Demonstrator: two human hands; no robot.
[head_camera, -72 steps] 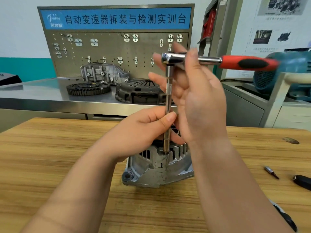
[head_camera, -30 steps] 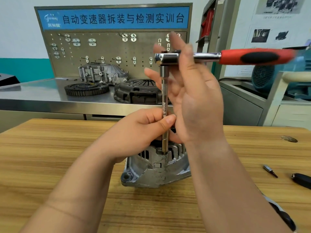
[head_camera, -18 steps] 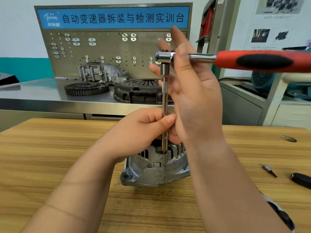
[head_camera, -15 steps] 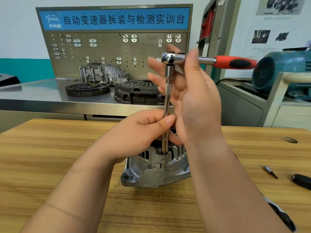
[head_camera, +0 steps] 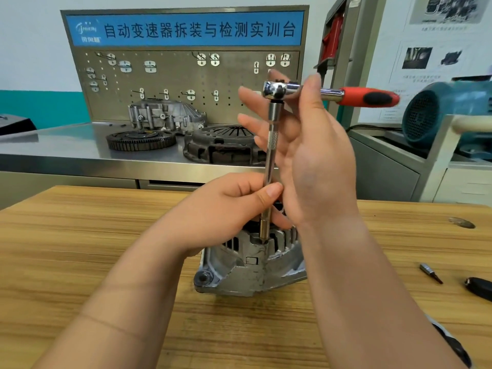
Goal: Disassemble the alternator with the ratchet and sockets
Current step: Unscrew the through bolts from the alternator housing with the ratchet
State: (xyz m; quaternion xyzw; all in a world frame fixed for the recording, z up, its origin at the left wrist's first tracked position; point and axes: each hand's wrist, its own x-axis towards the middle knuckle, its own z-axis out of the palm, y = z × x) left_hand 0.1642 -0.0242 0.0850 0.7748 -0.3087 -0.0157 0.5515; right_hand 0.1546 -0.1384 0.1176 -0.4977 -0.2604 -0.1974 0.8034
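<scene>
The grey aluminium alternator [head_camera: 250,272] stands on the wooden table [head_camera: 80,235], near the middle. A long steel extension bar [head_camera: 271,145] rises upright from a bolt hole on its top. The ratchet [head_camera: 370,96], with a red and black handle pointing right, sits on the bar's upper end. My left hand [head_camera: 221,209] grips the lower part of the bar, thumb pressed against it, just above the alternator. My right hand [head_camera: 319,161] is raised at the ratchet head, thumb hooked over the steel neck and fingers spread behind it.
A small bit [head_camera: 430,272] and a black object [head_camera: 479,287] lie on the table at the right. Behind, a steel bench carries a flywheel [head_camera: 141,139], a clutch cover [head_camera: 221,145] and a gearbox housing [head_camera: 165,115]. A blue motor [head_camera: 447,113] stands at the right.
The ratchet handle swung towards me and back away to the right about the upright bar. My left hand kept its grip on the bar; the alternator stayed put.
</scene>
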